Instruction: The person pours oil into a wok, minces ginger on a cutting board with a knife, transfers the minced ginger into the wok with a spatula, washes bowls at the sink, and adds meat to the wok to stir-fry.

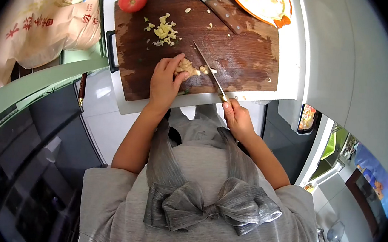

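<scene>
1. Two sets of fingers, both busy. My left fingers (175,63) are narrowed around the ginger (187,67), fingertips on its far side, thumb on the near side. My right fingers (235,107) are closed on the knife (210,71) at its handle.
2. Ginger: on the cutting board (251,47), directly under my left fingers, knobbly end toward the knife. Whether the small knob by the blade is joined on, can't tell.
3. Handling, my guess: light, firm, fibrous. Takes a solid press without squashing; thin knobs could snap. Skin probably grips OK, wet cut faces likely slick. Lumpy underside may rock.
4. Best hold: the thick body, away from the blade, fingertips curled back, thumb tucked. Narrow end is poor: too little to grip, too near the steel.
5. Knife: long, stiff-looking, tip angled away from me and leftward. Hold by the handle only. Whether the edge touches the board, can't tell.
6. Chopped pale bits (165,31): beyond my left fingers, loose, light, easily scattered.
7. Tomato (133,0): farther out, to the left. Round, smooth, likely to roll; bruises if squeezed. Cup it from the sides.
8. Cleaver (224,16): beyond my right fingers, untouched, wooden handle toward me. Probably heavy; take by that handle.
</scene>
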